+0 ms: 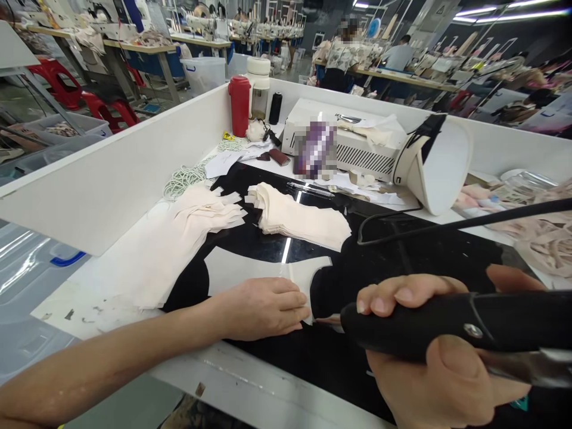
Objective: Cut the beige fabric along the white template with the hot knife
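Note:
My left hand (263, 307) lies flat with fingers stretched on a pale cut fabric piece (243, 271), pressing it to the black work surface (277, 351). My right hand (447, 381) is wrapped round a thick black-handled tool (415, 325) with a narrow metal tip. That tip points left, close to the fabric's lower right corner; I cannot tell whether it touches. Below the handle, a blurred metal part (531, 366) shows by my right thumb. A stack of cream fabric pieces (304, 217) lies beyond my left hand, and another fanned pile (179, 238) is to its left.
White walls (134, 161) border the table. At the back stand a red bottle (239, 107), a black thread spool (275, 108) and a white vented box (353, 140). A white cone-shaped shade (442, 167) and a black cable (482, 223) are at right, near pinkish fabric strips (545, 238).

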Available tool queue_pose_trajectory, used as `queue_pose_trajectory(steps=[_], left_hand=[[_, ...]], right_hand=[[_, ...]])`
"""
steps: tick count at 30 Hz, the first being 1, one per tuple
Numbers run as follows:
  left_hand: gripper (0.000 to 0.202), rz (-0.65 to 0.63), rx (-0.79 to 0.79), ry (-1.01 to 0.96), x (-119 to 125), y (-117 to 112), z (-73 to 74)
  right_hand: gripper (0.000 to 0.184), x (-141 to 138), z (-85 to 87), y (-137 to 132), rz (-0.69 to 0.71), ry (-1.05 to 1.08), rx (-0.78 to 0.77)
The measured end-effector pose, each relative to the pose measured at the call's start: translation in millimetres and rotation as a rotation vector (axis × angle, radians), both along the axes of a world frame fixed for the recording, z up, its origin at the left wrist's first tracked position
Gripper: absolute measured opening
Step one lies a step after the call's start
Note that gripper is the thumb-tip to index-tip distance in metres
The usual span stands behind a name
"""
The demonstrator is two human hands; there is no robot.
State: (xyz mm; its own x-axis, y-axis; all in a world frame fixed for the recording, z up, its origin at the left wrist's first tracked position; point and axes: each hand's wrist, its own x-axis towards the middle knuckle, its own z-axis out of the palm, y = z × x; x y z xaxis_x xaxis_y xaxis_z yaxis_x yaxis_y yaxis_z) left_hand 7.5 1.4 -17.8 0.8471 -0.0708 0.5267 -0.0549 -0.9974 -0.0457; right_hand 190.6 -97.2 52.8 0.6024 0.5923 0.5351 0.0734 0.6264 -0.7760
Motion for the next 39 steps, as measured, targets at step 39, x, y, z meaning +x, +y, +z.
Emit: queue_pose_trajectory(steps=[39], left_hand=[[0.016,-0.061,-0.184,0.09,17.9,-7.9,28.6]], right_hand=[[0.053,48.7,2.8,7.5,-0.138,-0.023,0.056]])
